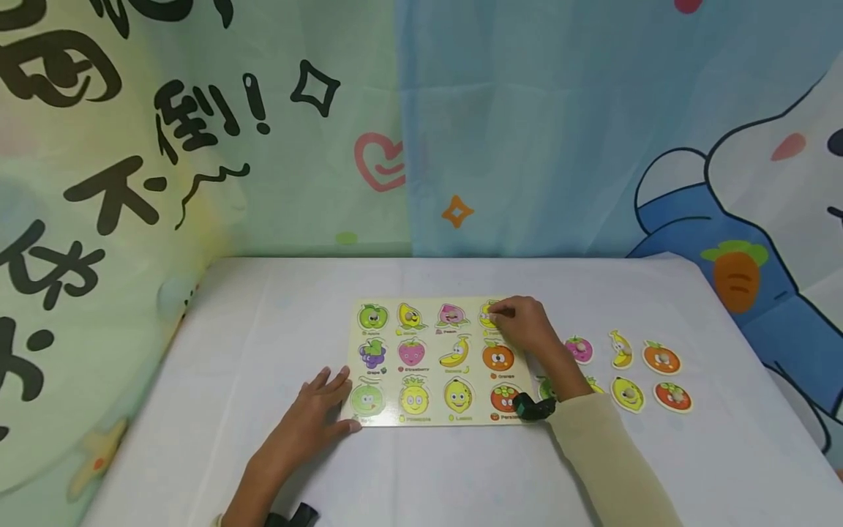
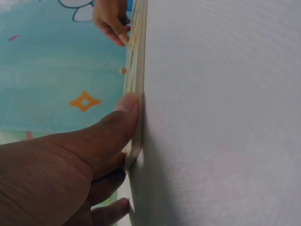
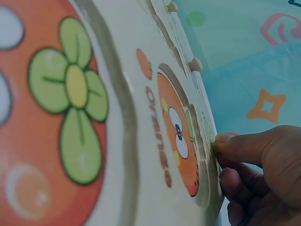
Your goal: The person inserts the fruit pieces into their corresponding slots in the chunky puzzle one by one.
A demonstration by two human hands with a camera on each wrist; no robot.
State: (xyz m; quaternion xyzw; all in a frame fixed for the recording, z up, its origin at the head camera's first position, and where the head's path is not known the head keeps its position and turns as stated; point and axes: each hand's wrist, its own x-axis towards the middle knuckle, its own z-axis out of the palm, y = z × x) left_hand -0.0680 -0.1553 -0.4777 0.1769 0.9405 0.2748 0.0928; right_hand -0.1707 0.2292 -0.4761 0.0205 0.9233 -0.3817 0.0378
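Note:
A cream fruit puzzle board (image 1: 388,377) lies flat on the white table, with rows of printed fruits. My left hand (image 1: 316,413) touches its lower left corner with fingers spread. In the left wrist view, the left thumb (image 2: 127,102) presses on the board's edge (image 2: 140,70). Over the top right recess, my right hand (image 1: 527,322) pinches a small yellow-green puzzle piece (image 1: 486,315) between thumb and index finger. The right wrist view shows that pinch at the far edge, beyond the orange picture (image 3: 176,132); the fingers mostly hide the piece.
Right of the board lie loose fruit pieces: a banana (image 1: 620,349), an orange (image 1: 661,359), a lemon (image 1: 628,395), a red fruit (image 1: 673,397) and a pink-purple one (image 1: 579,349). The right forearm partly covers others. A printed curtain (image 1: 527,146) hangs behind the table.

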